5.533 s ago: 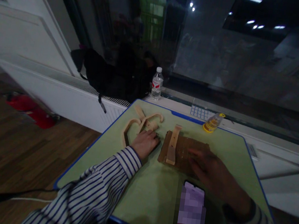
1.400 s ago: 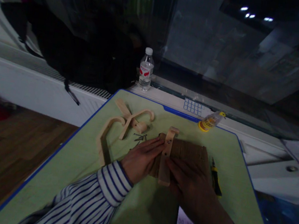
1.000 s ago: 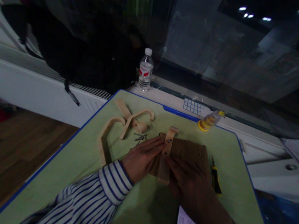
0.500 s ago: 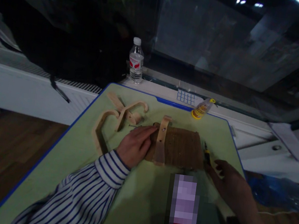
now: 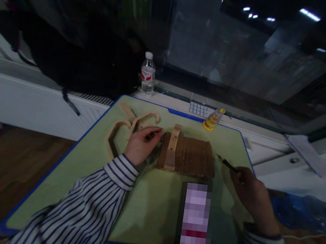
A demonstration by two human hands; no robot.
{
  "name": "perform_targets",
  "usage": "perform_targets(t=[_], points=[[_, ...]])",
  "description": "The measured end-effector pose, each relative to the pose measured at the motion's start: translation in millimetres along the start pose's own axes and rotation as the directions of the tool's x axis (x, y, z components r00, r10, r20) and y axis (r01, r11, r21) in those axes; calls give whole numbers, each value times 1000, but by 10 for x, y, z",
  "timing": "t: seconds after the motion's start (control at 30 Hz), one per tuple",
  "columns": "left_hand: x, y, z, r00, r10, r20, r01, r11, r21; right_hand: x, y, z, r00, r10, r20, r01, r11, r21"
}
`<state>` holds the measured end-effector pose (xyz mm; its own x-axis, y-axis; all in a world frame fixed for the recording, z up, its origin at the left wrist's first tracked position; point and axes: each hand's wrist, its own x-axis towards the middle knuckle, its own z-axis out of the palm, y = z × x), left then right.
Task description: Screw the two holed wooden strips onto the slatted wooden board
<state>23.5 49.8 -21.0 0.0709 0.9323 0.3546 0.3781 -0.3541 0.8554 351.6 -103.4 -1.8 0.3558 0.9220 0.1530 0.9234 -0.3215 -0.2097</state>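
A brown block (image 5: 197,156) that looks like stacked cardboard lies mid-table. Across its left part rests a pale wooden hook piece (image 5: 171,157) with two holes, and a small metal screw appears to sit in the upper one. My left hand (image 5: 142,145) hovers just left of the block, thumb and fingers pinched together; whatever they may hold is too small to make out. My right hand (image 5: 249,193) grips a slim black-and-yellow screwdriver (image 5: 228,163), its thin tip pointing left toward the block's right edge. Beyond my left hand lie more curved wooden hooks (image 5: 112,133), partly overlapping.
The light green table (image 5: 81,191) has a blue rim. A yellow-capped glue bottle (image 5: 213,120) stands at its back edge. On the sill are a water bottle (image 5: 148,76) and a blue-gridded sheet (image 5: 198,109). A dark bag (image 5: 78,59) sits at the left.
My left hand has lifted off the block's left edge and moved left, its fingers now pinched. My right hand has picked the screwdriver up from beside the block.
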Motion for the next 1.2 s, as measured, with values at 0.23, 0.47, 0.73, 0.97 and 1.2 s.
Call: perform_targets(t=[0.23,0.47,0.73,0.97,1.2], points=[[198,67,175,1000,-2,18,4,992,-124,279,-318,-514,979,-18,-203,54,984,171],[117,-24,257,998,67,-5,-67,995,-78,503,-833,-672,931,-35,-364,226,838,498],[25,-122,294,990,132,47,-131,991,-27,585,-1140,-558,932,-5,-362,266,689,674],[2,-113,270,991,115,69,-114,993,-15,440,-947,-503,983,30,-181,125,613,781],[-6,-168,282,998,41,41,-41,999,6,368,-779,-344,995,36,-97,62,545,836]])
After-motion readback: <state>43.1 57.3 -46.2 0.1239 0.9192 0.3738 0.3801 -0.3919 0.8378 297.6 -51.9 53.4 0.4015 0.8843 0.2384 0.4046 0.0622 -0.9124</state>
